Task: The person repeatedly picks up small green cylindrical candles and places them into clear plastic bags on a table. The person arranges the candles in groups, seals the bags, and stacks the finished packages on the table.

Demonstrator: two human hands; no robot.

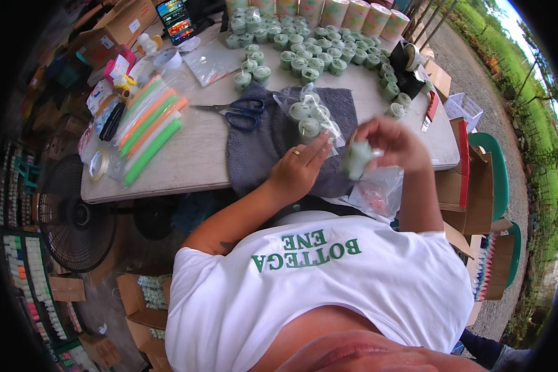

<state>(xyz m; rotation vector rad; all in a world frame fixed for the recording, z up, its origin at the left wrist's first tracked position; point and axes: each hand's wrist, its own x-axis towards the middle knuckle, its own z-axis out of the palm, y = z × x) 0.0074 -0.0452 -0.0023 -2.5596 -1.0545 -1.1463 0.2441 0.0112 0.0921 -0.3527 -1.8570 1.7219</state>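
Note:
A clear plastic bag (310, 114) with several pale green cup candles in it lies on a dark grey cloth (255, 153). My left hand (298, 169) holds the bag at its near edge, with a ring on one finger. To the right of the bag, my right hand (393, 139) grips a pale green candle (358, 157), blurred by motion and raised over the cloth's edge. Many similar cup candles (325, 59) with wicks stand in rows on the far part of the white table (200, 158). Blue-handled scissors (244, 113) lie left of the bag, partly on the cloth.
Packs of coloured taper candles (153, 125) and a tape roll (98, 164) lie at the left. A red utility knife (430, 110) and a black tape dispenser (405, 69) are at the right. Tall patterned rolls (335, 11) and a lit phone (175, 21) stand behind. A fan (79, 214) is below left.

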